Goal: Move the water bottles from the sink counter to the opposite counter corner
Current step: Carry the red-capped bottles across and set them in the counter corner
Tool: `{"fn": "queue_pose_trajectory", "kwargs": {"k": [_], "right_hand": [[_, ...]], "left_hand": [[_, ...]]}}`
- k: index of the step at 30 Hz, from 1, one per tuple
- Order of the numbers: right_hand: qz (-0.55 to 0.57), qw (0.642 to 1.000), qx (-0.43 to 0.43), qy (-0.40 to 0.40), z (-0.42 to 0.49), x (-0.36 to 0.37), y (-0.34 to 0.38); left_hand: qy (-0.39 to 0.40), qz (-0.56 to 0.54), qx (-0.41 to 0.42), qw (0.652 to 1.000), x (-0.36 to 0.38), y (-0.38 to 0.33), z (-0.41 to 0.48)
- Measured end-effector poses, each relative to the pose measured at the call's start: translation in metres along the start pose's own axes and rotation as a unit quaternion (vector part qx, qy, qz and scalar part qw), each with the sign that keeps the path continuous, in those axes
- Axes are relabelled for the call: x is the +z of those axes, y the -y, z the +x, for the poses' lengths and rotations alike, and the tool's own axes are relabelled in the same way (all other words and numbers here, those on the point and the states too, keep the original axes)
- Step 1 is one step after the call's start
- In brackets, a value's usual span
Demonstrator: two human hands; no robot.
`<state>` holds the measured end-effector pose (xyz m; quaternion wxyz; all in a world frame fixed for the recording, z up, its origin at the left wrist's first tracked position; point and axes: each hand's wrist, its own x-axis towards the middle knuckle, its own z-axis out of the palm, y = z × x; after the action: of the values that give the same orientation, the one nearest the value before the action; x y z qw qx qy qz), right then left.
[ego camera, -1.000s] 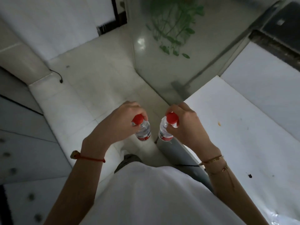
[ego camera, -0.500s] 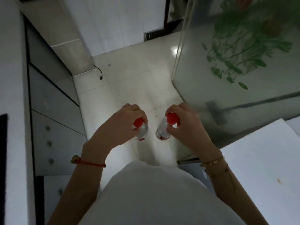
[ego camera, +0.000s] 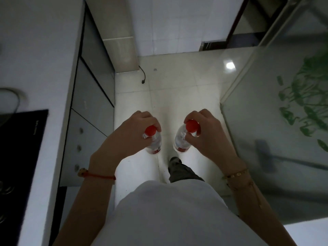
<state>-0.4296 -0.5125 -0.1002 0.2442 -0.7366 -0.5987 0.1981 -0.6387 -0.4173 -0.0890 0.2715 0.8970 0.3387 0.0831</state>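
Above a pale tiled floor (ego camera: 174, 82), between a white counter (ego camera: 44, 68) and a glass panel (ego camera: 276, 130) printed with green leaves, a person carries two clear water bottles, one in each hand, both clear of any surface. The left hand (ego camera: 131, 134) has its fingers closed around the neck of the left bottle (ego camera: 154, 142), just under its red cap (ego camera: 150, 130); the right hand (ego camera: 207, 134) pinches the right bottle (ego camera: 181, 139) the same way below its cap (ego camera: 192, 125). The bottles hang upright, near each other but apart, over the floor in front of the person's white shirt (ego camera: 170, 215). A red cord (ego camera: 99, 176) circles the left wrist and a gold bracelet (ego camera: 235, 174) the right. To the left of the floor, grey cabinet doors (ego camera: 92, 103) run below the counter, which carries a black hob (ego camera: 21, 148) at its near end. A dark cable (ego camera: 142, 75) lies on the floor beyond the bottles, by the wall.
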Motion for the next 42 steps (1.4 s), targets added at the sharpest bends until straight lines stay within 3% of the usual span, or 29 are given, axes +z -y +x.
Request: {"fn": "queue_pose_trajectory", "kwargs": {"k": [21, 33, 42], "right_hand": [[0.013, 0.982, -0.174, 0.074, 0.354, -0.002, 0.013], [0.006, 0.978, -0.187, 0.087, 0.518, 0.030, 0.022], [0.013, 0.972, -0.210, 0.106, 0.665, 0.061, 0.070]], "left_hand": [[-0.111, 0.014, -0.147, 0.983, -0.104, 0.139, 0.208], [-0.115, 0.010, -0.189, 0.975, -0.160, 0.238, 0.306], [-0.127, 0.008, -0.192, 0.973, -0.230, 0.337, 0.385]]}}
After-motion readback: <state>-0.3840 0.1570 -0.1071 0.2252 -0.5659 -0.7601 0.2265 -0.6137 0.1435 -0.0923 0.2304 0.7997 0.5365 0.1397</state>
